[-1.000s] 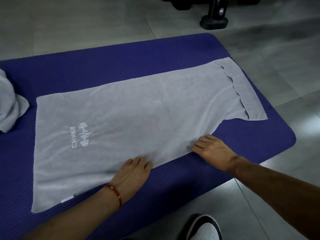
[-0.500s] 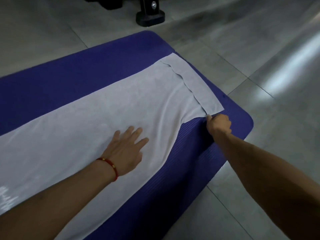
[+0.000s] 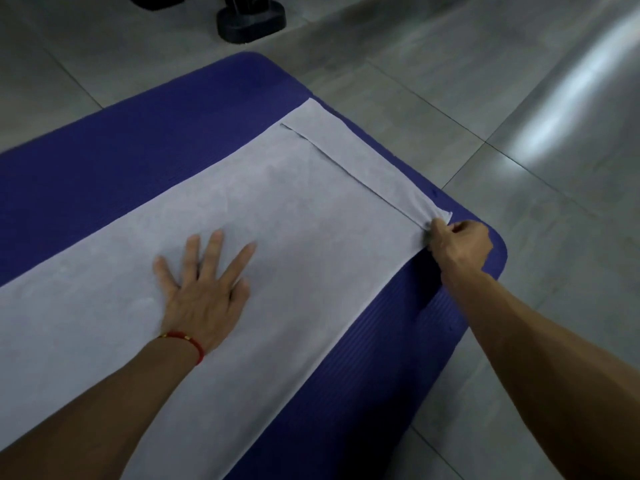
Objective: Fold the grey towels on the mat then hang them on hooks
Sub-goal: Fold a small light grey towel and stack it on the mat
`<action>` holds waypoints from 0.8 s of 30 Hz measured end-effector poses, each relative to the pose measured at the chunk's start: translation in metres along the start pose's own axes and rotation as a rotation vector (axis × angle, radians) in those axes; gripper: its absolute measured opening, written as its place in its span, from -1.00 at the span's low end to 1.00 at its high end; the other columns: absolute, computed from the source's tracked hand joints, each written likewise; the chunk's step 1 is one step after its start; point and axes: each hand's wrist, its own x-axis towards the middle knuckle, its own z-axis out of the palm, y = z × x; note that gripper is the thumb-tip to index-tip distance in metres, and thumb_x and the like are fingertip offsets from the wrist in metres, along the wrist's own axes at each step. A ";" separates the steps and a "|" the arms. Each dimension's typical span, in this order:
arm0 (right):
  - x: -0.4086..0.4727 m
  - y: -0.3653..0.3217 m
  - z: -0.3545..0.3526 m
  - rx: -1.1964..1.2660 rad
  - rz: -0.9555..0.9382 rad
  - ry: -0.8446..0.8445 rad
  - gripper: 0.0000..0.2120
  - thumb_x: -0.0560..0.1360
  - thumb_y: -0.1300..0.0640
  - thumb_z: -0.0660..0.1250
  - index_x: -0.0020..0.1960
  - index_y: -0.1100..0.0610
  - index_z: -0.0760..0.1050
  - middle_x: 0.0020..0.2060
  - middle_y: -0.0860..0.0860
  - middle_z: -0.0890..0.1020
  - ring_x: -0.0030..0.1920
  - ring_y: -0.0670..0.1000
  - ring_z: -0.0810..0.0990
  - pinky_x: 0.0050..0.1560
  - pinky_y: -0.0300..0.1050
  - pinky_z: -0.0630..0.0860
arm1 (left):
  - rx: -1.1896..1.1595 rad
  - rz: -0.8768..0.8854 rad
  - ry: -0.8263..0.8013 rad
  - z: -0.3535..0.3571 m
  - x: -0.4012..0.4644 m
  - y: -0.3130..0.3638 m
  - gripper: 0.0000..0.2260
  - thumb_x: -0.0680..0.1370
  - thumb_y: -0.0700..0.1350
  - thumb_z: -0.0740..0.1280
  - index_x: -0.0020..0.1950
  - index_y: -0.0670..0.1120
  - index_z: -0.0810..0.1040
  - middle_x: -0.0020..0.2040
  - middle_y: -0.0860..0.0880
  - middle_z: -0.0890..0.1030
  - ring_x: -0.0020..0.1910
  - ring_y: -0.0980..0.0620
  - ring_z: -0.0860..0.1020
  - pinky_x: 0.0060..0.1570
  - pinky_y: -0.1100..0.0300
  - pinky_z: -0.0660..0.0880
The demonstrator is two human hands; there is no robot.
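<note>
One grey towel (image 3: 277, 216) lengthwise along mat (image 3: 104, 161) (right-end corner pinched)

Both forearms bare, no sleeves; left wrist carries a thin red cord bracelet (image 3: 187, 342) with small gold beads

One grey towel (image 3: 277, 209) lies spread on one purple mat (image 3: 138, 140), which sits on the tiled floor (image 3: 485, 98). Two hands are in view, the left hand (image 3: 204, 289) and the right hand (image 3: 457, 244), with one red bracelet (image 3: 187, 341) on the left wrist. One black stand base (image 3: 251, 20) shows at the top edge.
</note>
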 end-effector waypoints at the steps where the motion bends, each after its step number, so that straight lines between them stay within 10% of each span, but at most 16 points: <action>1: 0.002 0.003 0.000 -0.021 -0.013 -0.003 -0.76 0.44 0.06 0.45 -0.18 0.26 0.60 -0.30 0.13 0.69 -0.24 0.13 0.69 -0.14 0.06 0.68 | 0.006 -0.002 0.003 0.000 0.001 0.000 -0.47 0.64 0.19 -0.13 0.61 0.28 -0.20 0.66 -0.07 -0.02 0.62 -0.23 -0.03 0.40 -0.52 -0.03; 7: 0.003 0.009 -0.001 -0.110 -0.056 -0.160 -0.79 0.48 0.10 0.49 0.02 0.18 0.55 -0.07 0.11 0.66 -0.15 0.04 0.63 -0.06 0.02 0.61 | 0.065 -0.002 -0.028 -0.011 0.008 0.002 -0.44 0.60 0.22 -0.01 0.62 0.24 0.05 0.60 -0.14 0.19 0.55 -0.28 0.18 0.30 -0.50 0.18; 11: -0.001 0.015 0.007 -0.522 -0.462 -0.109 -0.63 0.62 -0.09 0.24 0.34 0.07 0.36 0.33 0.15 0.38 0.28 0.19 0.42 0.25 0.19 0.42 | 0.037 -0.099 0.025 -0.019 0.034 -0.003 -0.48 0.60 0.27 -0.01 0.57 0.25 0.22 0.50 -0.08 0.29 0.36 -0.21 0.30 0.16 -0.37 0.32; 16: -0.020 0.010 0.040 -0.873 -0.527 -0.248 -0.35 0.65 -0.22 -0.18 0.65 0.06 -0.18 0.65 0.10 -0.15 0.63 0.22 -0.19 0.52 0.35 -0.29 | -0.036 -0.299 0.036 -0.010 0.062 -0.040 -0.46 0.61 0.31 -0.15 0.58 0.35 -0.21 0.62 -0.05 0.00 0.56 -0.25 0.02 0.33 -0.58 0.05; 24: -0.044 -0.080 0.155 -0.831 -0.787 -0.468 -0.35 0.64 -0.32 -0.19 0.65 -0.12 -0.23 0.65 0.04 -0.21 0.62 0.25 -0.26 0.45 0.54 -0.30 | -0.081 -0.257 0.100 -0.006 0.060 -0.043 -0.42 0.62 0.32 -0.07 0.58 0.33 -0.26 0.65 -0.16 -0.03 0.60 -0.34 -0.04 0.34 -0.60 -0.02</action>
